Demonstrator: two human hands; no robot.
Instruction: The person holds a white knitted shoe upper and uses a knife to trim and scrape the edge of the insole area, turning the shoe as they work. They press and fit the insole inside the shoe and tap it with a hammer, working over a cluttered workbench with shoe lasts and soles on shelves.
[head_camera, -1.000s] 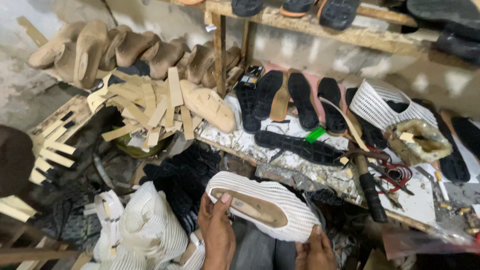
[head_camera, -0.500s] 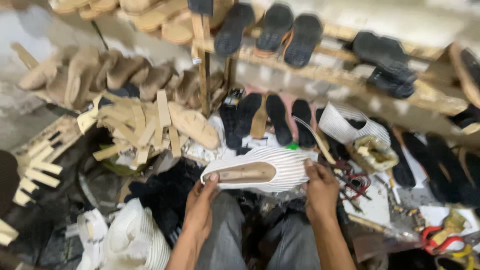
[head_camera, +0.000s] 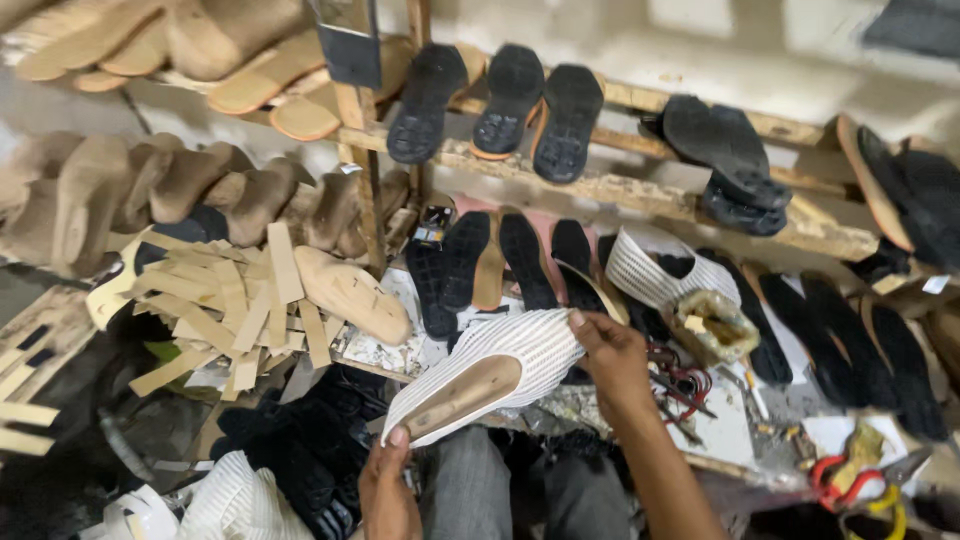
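I hold a white ribbed shoe upper (head_camera: 520, 350) stretched over a tan last, sole side up, above my lap. My left hand (head_camera: 388, 490) pinches its near tip from below. My right hand (head_camera: 612, 358) grips its far end, fingers curled over the white fabric. The shoe slants from lower left to upper right, in front of a cluttered workbench (head_camera: 740, 435).
Black soles (head_camera: 500, 262) stand in a row behind the shoe, with more on a wooden shelf (head_camera: 640, 180). Tan lasts (head_camera: 200, 185) and strips of card (head_camera: 230, 310) lie at left. Another white upper (head_camera: 655, 275), a tub (head_camera: 712, 325), red-handled tools (head_camera: 850, 475) sit right.
The view has tilted up and shifted. The shoe now slants, its far end raised by my right hand; my left hand has slid to the near tip.
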